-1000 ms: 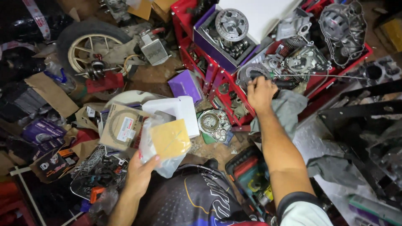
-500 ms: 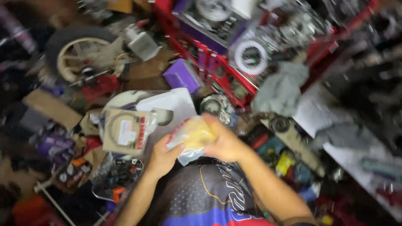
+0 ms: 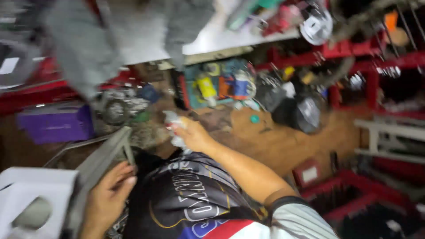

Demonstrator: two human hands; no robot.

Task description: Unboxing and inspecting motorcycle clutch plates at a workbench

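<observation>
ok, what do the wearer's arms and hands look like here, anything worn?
Both hands are bare: no gloves, rings or watch visible on the left hand or right hand. The right forearm is uncovered up to a short sleeve, grey-white striped with a dark cuff. The picture is motion-blurred, so finer detail is unclear.

Striped short sleeve, blk printed garment.

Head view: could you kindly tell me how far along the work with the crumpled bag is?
Done: the crumpled bag is lifted, gripped in the right hand. In hand: the left hand holds a grey panel beside a white box. Left: neither is set down yet; blur hides the bag's contents.
</observation>
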